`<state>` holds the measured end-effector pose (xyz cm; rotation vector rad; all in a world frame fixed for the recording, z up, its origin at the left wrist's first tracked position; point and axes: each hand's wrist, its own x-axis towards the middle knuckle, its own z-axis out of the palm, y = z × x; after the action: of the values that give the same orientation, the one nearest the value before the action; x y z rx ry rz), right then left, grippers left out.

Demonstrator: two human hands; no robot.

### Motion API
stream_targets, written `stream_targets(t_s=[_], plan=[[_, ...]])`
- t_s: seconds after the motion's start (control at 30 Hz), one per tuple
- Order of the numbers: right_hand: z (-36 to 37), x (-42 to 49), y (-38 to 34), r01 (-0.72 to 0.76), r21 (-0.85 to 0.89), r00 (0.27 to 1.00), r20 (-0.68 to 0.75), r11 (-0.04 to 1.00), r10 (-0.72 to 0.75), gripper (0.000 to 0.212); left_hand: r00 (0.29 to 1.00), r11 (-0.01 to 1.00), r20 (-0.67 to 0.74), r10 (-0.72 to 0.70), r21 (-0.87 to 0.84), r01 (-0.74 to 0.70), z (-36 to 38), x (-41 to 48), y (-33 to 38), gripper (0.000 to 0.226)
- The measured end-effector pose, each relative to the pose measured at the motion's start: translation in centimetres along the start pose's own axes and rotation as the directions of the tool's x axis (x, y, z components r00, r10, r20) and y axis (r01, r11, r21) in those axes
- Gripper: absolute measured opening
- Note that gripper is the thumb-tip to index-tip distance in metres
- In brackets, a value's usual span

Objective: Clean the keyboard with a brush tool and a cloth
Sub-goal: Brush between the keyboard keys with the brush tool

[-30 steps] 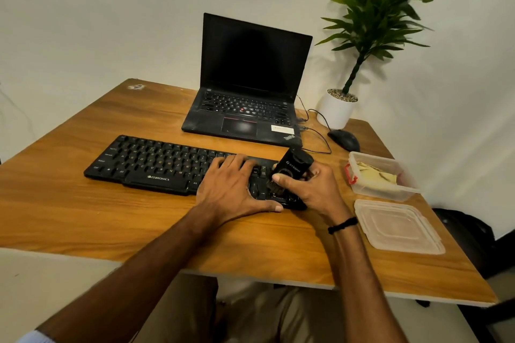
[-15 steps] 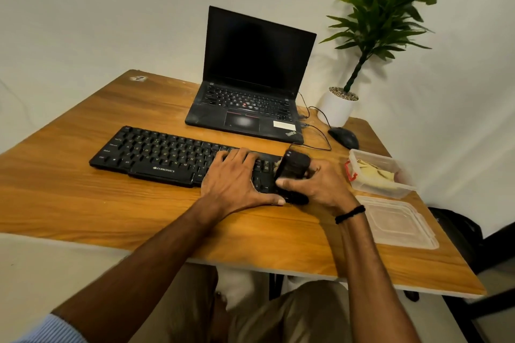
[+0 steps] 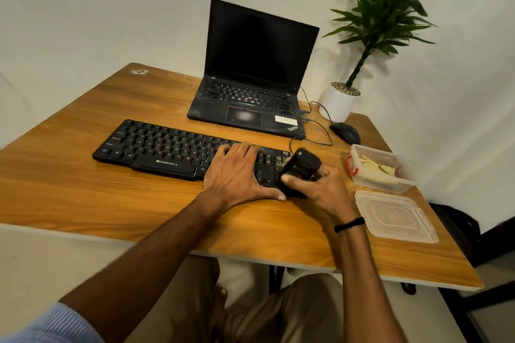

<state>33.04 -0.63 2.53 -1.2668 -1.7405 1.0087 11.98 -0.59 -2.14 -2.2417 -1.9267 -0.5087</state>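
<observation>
Brushing is in hand: the left hand (image 3: 239, 172), fingers spread flat, steadies the keyboard (image 3: 167, 150) on the table (image 3: 83, 189) while the right hand (image 3: 320, 192) grips the brush tool (image 3: 302, 167) at its right end, bristles apparently hidden underneath; next come short sweeps along the rows.

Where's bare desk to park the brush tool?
Bare table in front of the keyboard, left of the left hand; also the far-left corner beside the laptop. Crowded on the right: container, lid, mouse, plant pot.
</observation>
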Motion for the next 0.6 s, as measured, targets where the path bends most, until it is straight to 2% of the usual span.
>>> stream_targets(t_s=[0.07, 0.1, 0.17, 0.2, 0.23, 0.3, 0.33, 0.43, 0.47, 0.57, 0.6], plan=[[0.1, -0.7, 0.3, 0.000, 0.037, 0.994, 0.111, 0.999, -0.004, 0.033, 1.000, 1.000, 0.011, 0.006, -0.004, -0.006, 0.0, 0.1, -0.1, 0.126], [0.3, -0.9, 0.3, 0.013, 0.058, 0.997, 0.069, 0.998, -0.017, 0.032, 1.000, 1.000, 0.010, 0.003, -0.007, -0.003, 0.0, 0.1, -0.1, 0.127], [0.2, -1.0, 0.6, 0.053, 0.057, 0.990, -0.135, 0.997, -0.045, 0.028, 1.000, 1.000, -0.001, -0.011, -0.003, 0.011, 0.1, 0.1, 0.0, 0.131], [0.0, -1.0, 1.0, 0.058, 0.048, 0.983, -0.176, 0.997, -0.049, 0.026, 1.000, 1.000, -0.005, -0.014, 0.000, 0.014, 0.1, 0.0, 0.1, 0.132], [0.1, -1.1, 1.0, 0.055, 0.030, 0.987, -0.151, 0.998, -0.050, 0.026, 1.000, 1.000, -0.006, -0.015, 0.001, 0.015, 0.2, 0.0, 0.0, 0.132], [0.0, -1.4, 1.2, 0.039, 0.028, 0.999, -0.014, 0.999, -0.039, 0.029, 1.000, 1.000, 0.004, -0.012, 0.001, 0.012, 0.1, 0.1, -0.1, 0.131], [0.0, -1.5, 1.3, 0.039, 0.027, 0.999, -0.013, 0.999, -0.038, 0.030, 1.000, 1.000, 0.005, -0.013, 0.000, 0.013, 0.2, 0.1, -0.1, 0.131], [-0.4, -0.9, 2.1, 0.063, -0.039, 0.966, -0.248, 0.997, -0.071, 0.033, 1.000, 1.000, -0.016, -0.017, -0.005, 0.017, 0.2, 0.1, 0.0, 0.130], [-0.5, -0.8, 2.3, 0.054, -0.053, 0.964, -0.259, 0.997, -0.066, 0.035, 1.000, 1.000, -0.019, -0.017, -0.002, 0.017, 0.2, 0.0, 0.0, 0.130], [-0.9, -0.6, 2.4, 0.016, -0.022, 0.994, -0.109, 1.000, -0.018, 0.033, 1.000, 1.000, -0.019, -0.012, -0.007, 0.011, 0.1, 0.0, 0.0, 0.130], [-1.1, -0.5, 2.1, 0.021, -0.023, 0.993, -0.112, 1.000, -0.023, 0.032, 1.000, 1.000, -0.020, -0.008, -0.015, 0.008, 0.1, 0.0, 0.0, 0.129]])
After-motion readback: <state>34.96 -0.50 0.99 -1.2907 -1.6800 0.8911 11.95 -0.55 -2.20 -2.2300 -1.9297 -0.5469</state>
